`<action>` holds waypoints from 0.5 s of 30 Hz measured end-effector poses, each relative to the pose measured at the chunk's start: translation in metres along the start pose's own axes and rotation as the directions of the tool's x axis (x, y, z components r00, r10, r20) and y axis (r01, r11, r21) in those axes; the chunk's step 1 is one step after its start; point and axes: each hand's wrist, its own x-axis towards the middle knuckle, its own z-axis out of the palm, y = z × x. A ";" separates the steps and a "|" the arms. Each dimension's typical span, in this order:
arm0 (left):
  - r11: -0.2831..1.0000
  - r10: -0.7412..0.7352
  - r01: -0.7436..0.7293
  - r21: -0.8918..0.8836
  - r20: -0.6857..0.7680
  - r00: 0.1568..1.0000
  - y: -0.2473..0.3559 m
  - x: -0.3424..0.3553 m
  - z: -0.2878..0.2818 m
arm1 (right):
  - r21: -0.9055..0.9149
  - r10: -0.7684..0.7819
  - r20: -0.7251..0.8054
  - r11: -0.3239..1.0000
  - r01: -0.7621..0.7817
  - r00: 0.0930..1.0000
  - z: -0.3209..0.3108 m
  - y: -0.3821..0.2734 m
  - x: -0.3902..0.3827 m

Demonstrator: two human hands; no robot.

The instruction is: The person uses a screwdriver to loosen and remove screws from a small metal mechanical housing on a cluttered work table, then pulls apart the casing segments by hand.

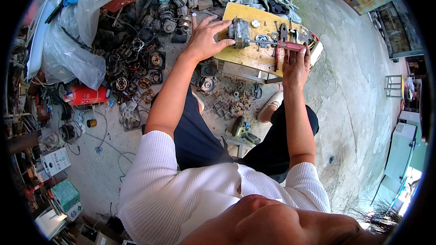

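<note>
Grey concrete floor [340, 104] spreads across the right side, while a broad heap of dismantled motor parts [136, 59] crowds the left, with clear plastic sheeting [84, 36] draped beside it. Far from the person's body, just beyond the knees, stands a low yellow table [247, 57], apparently set there so both arms can reach its top from a seat. Below it, nearer the body, a cordless drill [240, 126] rests between the legs, probably kept within easy reach.

On the table's left side sits a grey metal motor part [240, 31]. The left hand [205, 38] braces it: thumb and forefinger meet its left end at the near and far corners, the remaining fingers stretched out free, seemingly to stop it sliding. From the right, the right hand [295, 66] has its fingers curled around the red handle of a screwdriver [289, 46], which lies almost level, shaft pointing left with its tip against the part; this lets the two hands press toward each other.

Beyond the shaft lie a dark-handled tool [283, 31], a round plate [262, 39] and a small white piece [255, 23], all loose on the tabletop.
</note>
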 end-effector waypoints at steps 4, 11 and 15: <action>1.000 0.004 -0.004 0.015 -0.005 1.000 0.001 0.001 0.001 | -0.046 0.031 -0.041 0.998 -0.033 0.999 -0.005 -0.002 0.004; 1.000 0.017 -0.016 0.023 -0.010 1.000 0.003 0.001 0.000 | -0.031 -0.038 0.037 0.999 0.040 0.999 -0.014 0.004 0.009; 0.999 0.022 -0.022 0.034 -0.016 1.000 0.002 0.000 0.001 | 0.017 0.011 0.023 1.000 -0.011 1.000 -0.004 0.000 0.003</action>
